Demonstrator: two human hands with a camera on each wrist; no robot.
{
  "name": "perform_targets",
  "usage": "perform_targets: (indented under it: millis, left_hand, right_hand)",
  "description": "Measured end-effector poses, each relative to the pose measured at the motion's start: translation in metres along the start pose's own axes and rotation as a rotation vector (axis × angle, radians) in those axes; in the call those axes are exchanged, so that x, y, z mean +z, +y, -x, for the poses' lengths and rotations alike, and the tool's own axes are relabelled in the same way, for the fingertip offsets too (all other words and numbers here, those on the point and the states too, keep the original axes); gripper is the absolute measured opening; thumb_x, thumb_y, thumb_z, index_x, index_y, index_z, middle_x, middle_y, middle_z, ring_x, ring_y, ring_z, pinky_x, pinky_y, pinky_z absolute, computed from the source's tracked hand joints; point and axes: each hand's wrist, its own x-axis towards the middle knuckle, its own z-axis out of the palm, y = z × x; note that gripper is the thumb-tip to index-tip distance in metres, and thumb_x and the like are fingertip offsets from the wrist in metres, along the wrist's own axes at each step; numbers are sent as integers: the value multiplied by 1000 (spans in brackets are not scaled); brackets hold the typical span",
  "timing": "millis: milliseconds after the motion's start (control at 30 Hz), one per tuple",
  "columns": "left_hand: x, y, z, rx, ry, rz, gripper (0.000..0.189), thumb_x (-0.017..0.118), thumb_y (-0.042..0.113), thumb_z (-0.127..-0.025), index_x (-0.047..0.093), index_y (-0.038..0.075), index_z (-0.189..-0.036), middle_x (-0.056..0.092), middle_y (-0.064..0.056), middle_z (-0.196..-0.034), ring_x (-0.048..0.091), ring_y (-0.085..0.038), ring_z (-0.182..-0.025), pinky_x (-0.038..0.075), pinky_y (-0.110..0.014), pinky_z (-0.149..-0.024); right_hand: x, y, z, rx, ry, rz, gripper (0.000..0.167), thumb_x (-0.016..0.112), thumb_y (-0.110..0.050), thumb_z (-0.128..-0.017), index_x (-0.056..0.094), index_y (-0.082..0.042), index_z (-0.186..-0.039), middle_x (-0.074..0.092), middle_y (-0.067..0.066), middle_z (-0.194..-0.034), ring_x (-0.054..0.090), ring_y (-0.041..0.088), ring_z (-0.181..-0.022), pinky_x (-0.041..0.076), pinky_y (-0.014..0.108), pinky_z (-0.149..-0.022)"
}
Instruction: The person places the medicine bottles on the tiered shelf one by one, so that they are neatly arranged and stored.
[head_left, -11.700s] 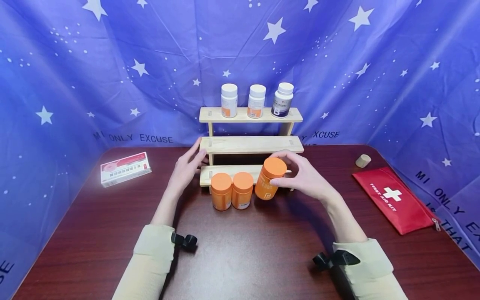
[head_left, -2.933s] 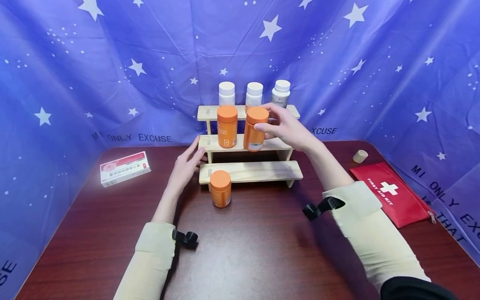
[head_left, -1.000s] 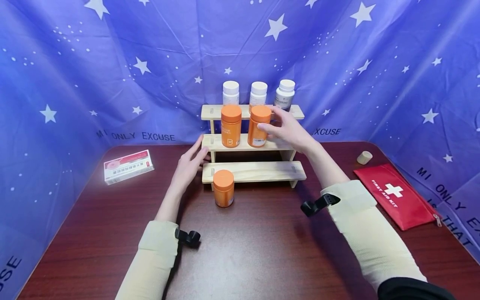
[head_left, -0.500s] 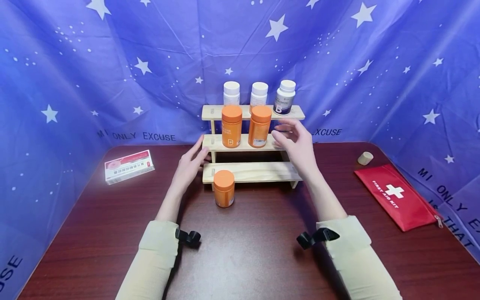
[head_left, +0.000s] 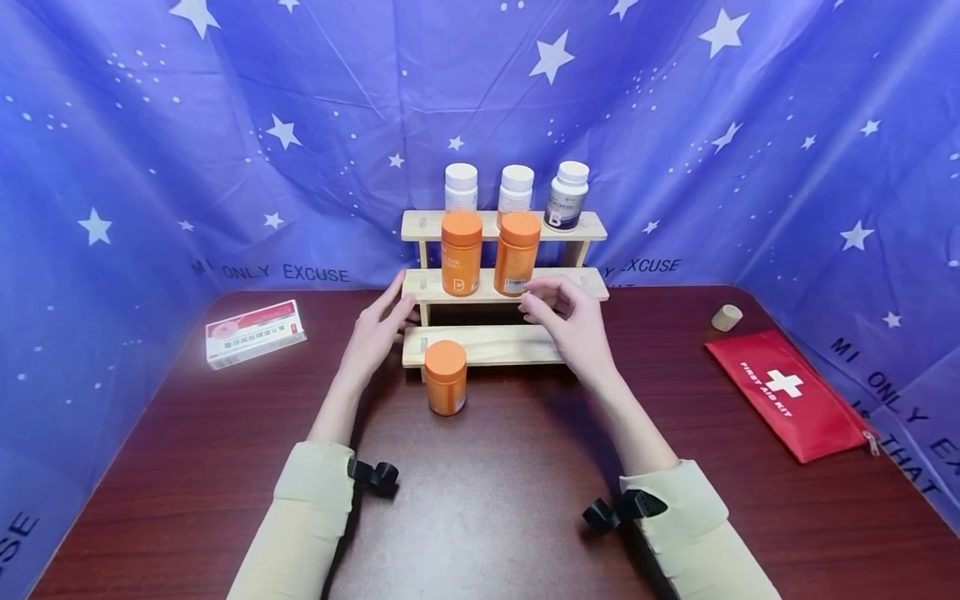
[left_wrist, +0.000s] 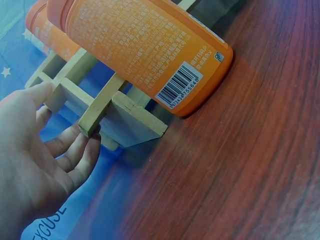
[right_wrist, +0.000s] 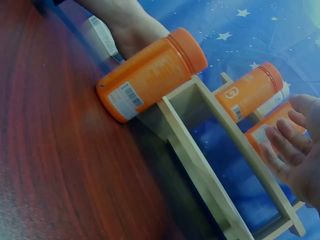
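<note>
A three-tier wooden display rack [head_left: 498, 343] stands at the back of the table. My left hand [head_left: 375, 329] rests against its left end, fingers loosely extended; the left wrist view has its fingertips at the ends of the boards [left_wrist: 90, 120]. Two orange bottles [head_left: 461, 262] stand on the middle tier. Just below the right one of these [head_left: 517, 254], my right hand [head_left: 577, 329] hovers with loosely bent fingers and holds nothing. A third orange bottle [head_left: 446, 379] stands upright on the table before the rack's left part; the right wrist view shows its barcode label [right_wrist: 125, 100].
Three white-capped bottles [head_left: 566, 200] line the top tier, two partly hidden by orange ones. A red-and-white box [head_left: 255, 333] lies at left. At right are a red first aid pouch [head_left: 791, 396] and a small wooden cylinder [head_left: 726, 317]. A starry blue cloth [head_left: 337, 167] surrounds the table.
Two orange bottles have gone from the table to the middle tier. My right hand has let go of the second and moved down in front of the rack. The left hand has stayed put.
</note>
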Motion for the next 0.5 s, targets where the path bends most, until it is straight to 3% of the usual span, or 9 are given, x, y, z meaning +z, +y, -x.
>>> perform_targets:
  millis: [100, 500]
  left_hand:
    - [0, 1, 1, 0, 1, 2, 68, 52, 63, -101, 31, 41, -161, 72, -19, -117, 66, -25, -105, 59, -47, -92]
    - [0, -1, 0, 0, 0, 1, 68, 52, 66, -100, 30, 43, -160, 72, -18, -120, 66, -25, -106, 59, -29, -81]
  right_hand:
    - [4, 3, 3, 10, -54, 13, 26, 71, -11, -97, 68, 4, -118, 71, -1, -91, 72, 14, -86, 63, 26, -80]
    - [22, 5, 11, 24, -226, 130, 29, 72, -15, -97, 68, -8, -125, 72, 11, -108, 68, 11, -95, 60, 25, -82]
